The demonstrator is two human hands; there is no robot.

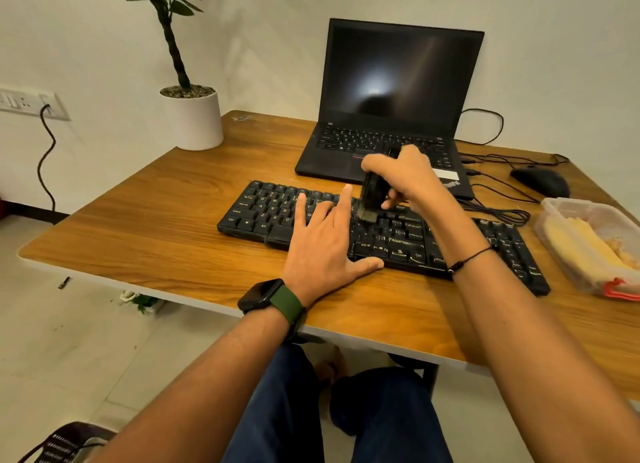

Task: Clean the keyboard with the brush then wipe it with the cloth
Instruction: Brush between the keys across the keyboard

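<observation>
A black keyboard [263, 213] lies slanted across the wooden table [145, 220]. My left hand [325, 244] rests flat on its middle with fingers spread and straight, thumb at the front edge. My right hand [405, 178] grips a dark brush [372, 196] above the keys, its pale bristles touching the keyboard's middle rows. A yellow cloth [581, 248] lies in a clear plastic box [595, 209] at the right edge of the table.
An open black laptop [391, 92] stands behind the keyboard. A black mouse [540, 180] and loose cables [498, 209] lie at the back right. A potted plant [192, 116] sits at the table's back left corner. A wall socket [27, 102] is on the left.
</observation>
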